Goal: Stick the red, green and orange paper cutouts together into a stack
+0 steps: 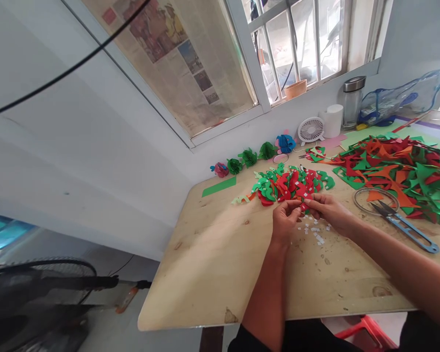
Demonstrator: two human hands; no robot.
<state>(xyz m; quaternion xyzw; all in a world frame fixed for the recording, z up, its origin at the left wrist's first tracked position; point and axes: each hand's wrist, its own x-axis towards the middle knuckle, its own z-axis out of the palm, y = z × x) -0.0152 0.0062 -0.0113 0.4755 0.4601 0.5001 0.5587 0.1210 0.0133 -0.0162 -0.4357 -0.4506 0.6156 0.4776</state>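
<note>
My left hand [286,218] and my right hand [324,208] meet over the wooden table [212,264], fingers pinched on a small red paper piece [303,207] between them. Just beyond the fingertips lies a pile of red, green and orange paper cutouts [266,188], several with small white squares on them. Loose white squares [318,237] are scattered on the wood below my hands. The exact shape of the held piece is partly hidden by my fingers.
Paper scraps [421,171] are heaped at the right, near blue-handled snips [410,228] and a metal ring [360,200]. Along the wall stand green paper figures [248,157], a blue one [286,143], a white fan [311,130] and a glass jar [352,105].
</note>
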